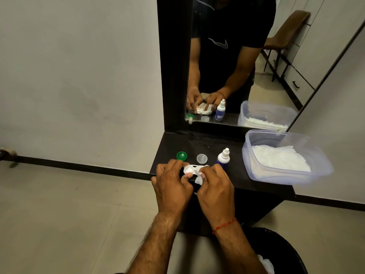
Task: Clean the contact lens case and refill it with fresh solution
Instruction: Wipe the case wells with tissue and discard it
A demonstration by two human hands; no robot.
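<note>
1. Your left hand (173,186) is gripping the white lens case (190,169) by its left end, just above the black shelf (237,175).
2. Your right hand (215,188) is pinching a scrap of tissue (198,179) against the case's right end.
3. The green cap (182,156), clear cap (202,158) and solution bottle (223,158) are sitting in a row just behind your hands.
4. The plastic tub (324,169) is sitting at the shelf's right end.
</note>
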